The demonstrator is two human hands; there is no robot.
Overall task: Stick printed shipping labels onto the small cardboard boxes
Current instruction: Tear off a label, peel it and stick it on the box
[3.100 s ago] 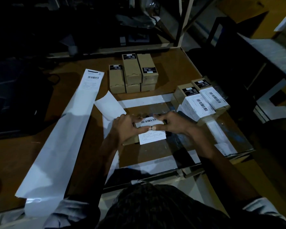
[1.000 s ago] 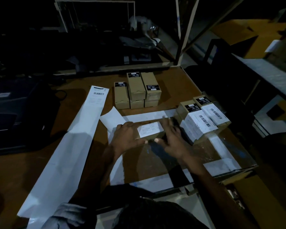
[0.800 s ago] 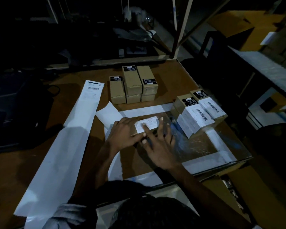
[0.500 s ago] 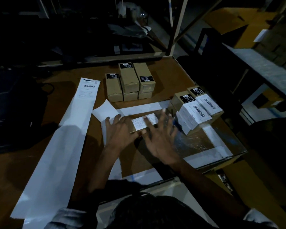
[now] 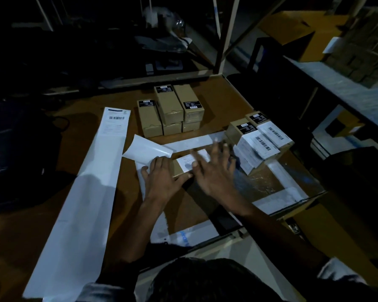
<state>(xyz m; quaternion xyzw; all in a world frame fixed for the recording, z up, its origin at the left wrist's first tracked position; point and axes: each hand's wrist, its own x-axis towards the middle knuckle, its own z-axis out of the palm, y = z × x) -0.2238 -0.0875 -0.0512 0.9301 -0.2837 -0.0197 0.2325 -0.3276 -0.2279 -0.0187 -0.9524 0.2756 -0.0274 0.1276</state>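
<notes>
Small brown cardboard box [image 5: 177, 170] lies flat, white label [image 5: 187, 162] on top.

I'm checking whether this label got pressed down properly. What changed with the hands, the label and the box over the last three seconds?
Earlier both hands pinched the label at the box's near edge, part hanging off. Now the label lies flat on the box; the right hand has let go and sweeps over it with spread fingers, while the left hand steadies the box's left end. The unlabelled stack and labelled boxes stayed put.

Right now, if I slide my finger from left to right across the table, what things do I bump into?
Long label strip → left hand → right hand → labelled boxes.
</notes>
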